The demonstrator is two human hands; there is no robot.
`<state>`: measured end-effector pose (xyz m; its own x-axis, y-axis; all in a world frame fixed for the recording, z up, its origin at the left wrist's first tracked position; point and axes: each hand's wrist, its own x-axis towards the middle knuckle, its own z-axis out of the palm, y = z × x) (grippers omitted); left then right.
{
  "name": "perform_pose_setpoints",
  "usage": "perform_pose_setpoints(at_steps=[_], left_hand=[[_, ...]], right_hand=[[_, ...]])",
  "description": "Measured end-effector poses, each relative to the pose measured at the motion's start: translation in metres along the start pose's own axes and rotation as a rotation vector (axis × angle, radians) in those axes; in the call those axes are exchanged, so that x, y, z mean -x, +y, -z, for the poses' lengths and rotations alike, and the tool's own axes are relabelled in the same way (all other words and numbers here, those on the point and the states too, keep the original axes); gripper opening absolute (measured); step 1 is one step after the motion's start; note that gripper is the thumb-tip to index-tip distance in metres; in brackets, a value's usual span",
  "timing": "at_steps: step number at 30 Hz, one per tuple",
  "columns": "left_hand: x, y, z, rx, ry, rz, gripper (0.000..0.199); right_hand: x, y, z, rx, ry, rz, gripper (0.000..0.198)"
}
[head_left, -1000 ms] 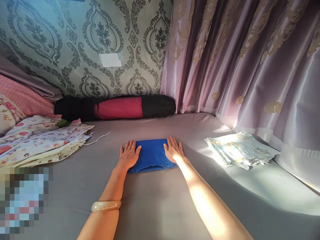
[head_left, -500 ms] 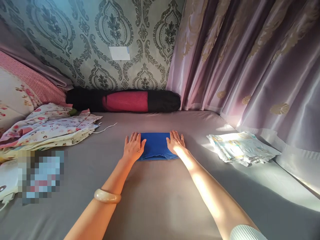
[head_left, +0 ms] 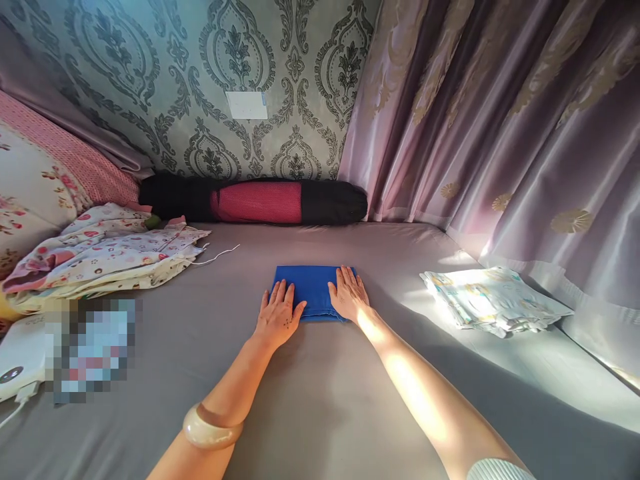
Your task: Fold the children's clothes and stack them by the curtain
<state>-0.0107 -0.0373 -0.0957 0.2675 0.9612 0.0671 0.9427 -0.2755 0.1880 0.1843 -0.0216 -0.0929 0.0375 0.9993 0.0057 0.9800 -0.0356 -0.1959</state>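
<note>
A folded blue cloth (head_left: pixel 314 287), perhaps a garment, lies flat on the grey bed sheet (head_left: pixel 320 387). My left hand (head_left: pixel 279 313) rests on its near left corner, fingers stretched out and slightly apart. On the cloth's right side my right hand (head_left: pixel 350 293) lies flat, its fingers pointing away from me. Neither hand grips anything. The palms hide both near corners of the cloth.
Patterned clothes (head_left: pixel 115 250) lie in a pile at the left, near a white power bank (head_left: pixel 25 353) with a cable. A stack of folded white printed items (head_left: pixel 495 300) sits at the right. A black and red bolster-shaped bag (head_left: pixel 255 202) lies along the wall.
My left hand has slid toward me and inward onto the near left corner. My right hand has shifted slightly further onto the cloth. The near opening of the cloth looks flatter.
</note>
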Motion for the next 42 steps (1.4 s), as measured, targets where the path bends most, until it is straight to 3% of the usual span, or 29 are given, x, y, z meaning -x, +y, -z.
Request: perform_pose_setpoints(at_steps=[8,12,19,28,32,42], left_hand=[[-0.001,-0.006,-0.003,0.170,0.061,-0.013,0.059],[-0.005,-0.014,0.000,0.350,0.194,0.006,0.049],[-0.009,-0.025,0.012,0.619,0.404,0.292,0.033],[-0.013,-0.037,0.012,0.836,0.461,0.472,0.026],[-0.017,-0.042,0.005,0.863,0.474,0.494,0.027],[-0.019,-0.046,-0.001,0.923,0.472,0.475,0.029]], right_hand=[[-0.002,-0.003,0.006,0.030,-0.041,-0.015,0.061],[-0.004,-0.020,0.007,0.018,0.007,0.033,0.059],[-0.003,-0.040,-0.008,-0.046,0.030,0.116,0.059],[-0.003,-0.038,-0.007,-0.029,-0.006,0.107,0.060],[-0.007,-0.048,-0.004,-0.028,-0.036,0.083,0.059],[-0.018,-0.088,-0.012,-0.116,0.018,0.209,0.059]])
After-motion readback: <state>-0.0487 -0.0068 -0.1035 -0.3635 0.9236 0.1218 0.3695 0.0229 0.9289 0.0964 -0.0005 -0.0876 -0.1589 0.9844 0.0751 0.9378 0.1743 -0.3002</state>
